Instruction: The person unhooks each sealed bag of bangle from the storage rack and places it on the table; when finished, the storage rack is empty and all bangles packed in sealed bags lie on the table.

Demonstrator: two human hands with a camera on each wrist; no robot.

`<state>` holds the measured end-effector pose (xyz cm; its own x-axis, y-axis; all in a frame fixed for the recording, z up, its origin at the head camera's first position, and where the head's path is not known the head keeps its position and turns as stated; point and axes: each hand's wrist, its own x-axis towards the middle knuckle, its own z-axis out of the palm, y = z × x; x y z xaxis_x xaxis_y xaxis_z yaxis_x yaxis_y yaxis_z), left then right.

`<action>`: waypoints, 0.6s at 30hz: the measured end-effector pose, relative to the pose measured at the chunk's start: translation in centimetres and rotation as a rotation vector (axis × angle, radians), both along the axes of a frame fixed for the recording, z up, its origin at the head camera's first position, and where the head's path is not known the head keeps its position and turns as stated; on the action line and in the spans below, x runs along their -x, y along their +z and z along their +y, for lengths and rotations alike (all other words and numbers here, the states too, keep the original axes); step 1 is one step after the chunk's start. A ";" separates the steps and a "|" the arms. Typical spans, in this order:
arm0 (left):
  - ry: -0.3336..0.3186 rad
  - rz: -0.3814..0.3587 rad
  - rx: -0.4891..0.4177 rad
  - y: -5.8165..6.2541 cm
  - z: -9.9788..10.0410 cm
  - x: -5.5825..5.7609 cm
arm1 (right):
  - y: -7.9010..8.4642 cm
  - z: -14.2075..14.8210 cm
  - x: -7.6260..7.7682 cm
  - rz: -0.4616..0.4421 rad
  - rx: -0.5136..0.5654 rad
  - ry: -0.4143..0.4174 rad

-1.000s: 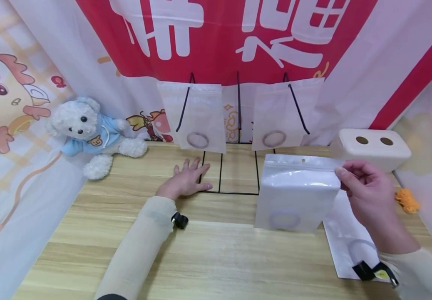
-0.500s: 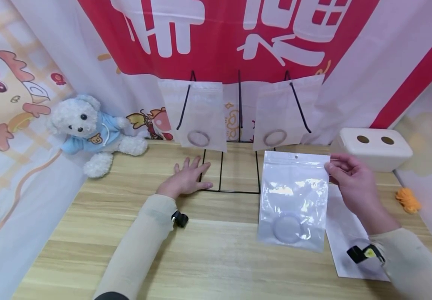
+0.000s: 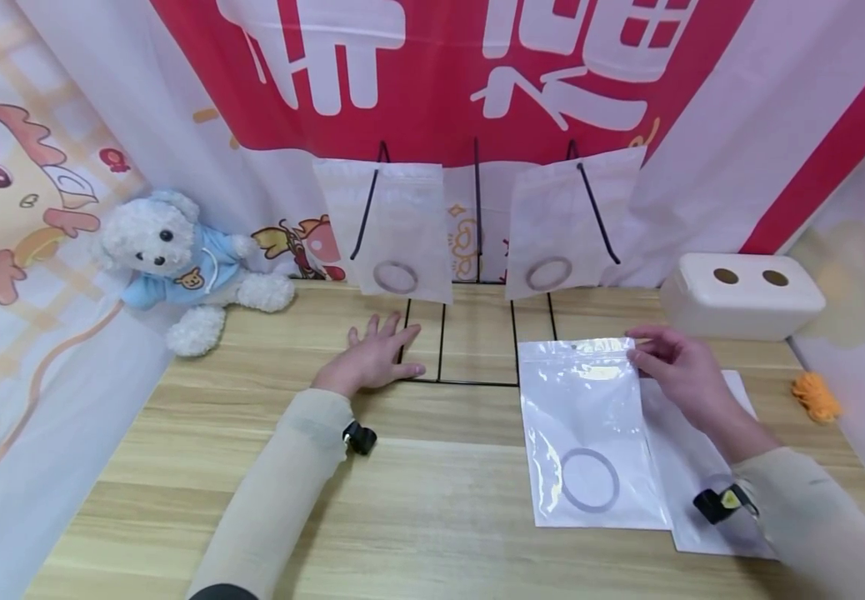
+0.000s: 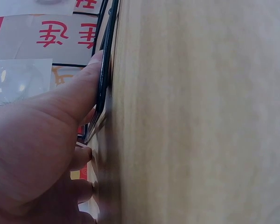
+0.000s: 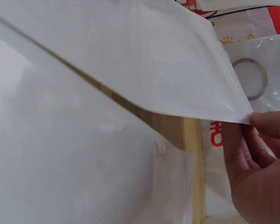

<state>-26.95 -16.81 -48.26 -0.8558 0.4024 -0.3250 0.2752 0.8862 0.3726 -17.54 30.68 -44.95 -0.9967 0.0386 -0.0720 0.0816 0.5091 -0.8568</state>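
Note:
My right hand (image 3: 680, 375) pinches the top right corner of a white zip bag (image 3: 582, 408) that shows a ring through its front. In the right wrist view, thumb and fingers hold the edge of the bag (image 5: 177, 70). A second white bag (image 3: 691, 467) lies on the table to its right, partly covered by the right forearm. My left hand (image 3: 365, 360) rests with fingers spread over the left side of a black wire rack (image 3: 477, 383). In the left wrist view, the left thumb (image 4: 74, 91) lies against the rack's black wire (image 4: 104, 79).
Two similar bags, one at left (image 3: 410, 217) and one at right (image 3: 563, 212), hang from the rack's outer hooks. Between them stands a bare middle hook (image 3: 478, 200). A white plush toy (image 3: 185, 258) sits at left; a cream box (image 3: 743, 300) and an orange bundle (image 3: 817, 397) are at right.
The held bag has gone from standing upright, bent at the top, to lying flatter near the table, its ring now facing up. My right hand has moved left; the left hand has stayed put.

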 end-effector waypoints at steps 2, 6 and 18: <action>-0.001 0.001 0.002 -0.3 -0.1 0.2 | 0.0 0.1 0.1 -0.019 -0.058 0.021; -0.005 0.006 0.000 -0.6 -0.2 0.4 | -0.1 0.2 0.4 -0.024 -0.152 0.049; -0.016 0.014 0.007 1.2 0.1 -0.8 | -0.4 0.2 1.6 -0.068 -0.375 0.095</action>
<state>-26.14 -16.67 -47.07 -0.8537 0.4140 -0.3160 0.2944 0.8841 0.3629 -19.13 30.91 -45.38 -0.9905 -0.0172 -0.1365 0.0696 0.7936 -0.6045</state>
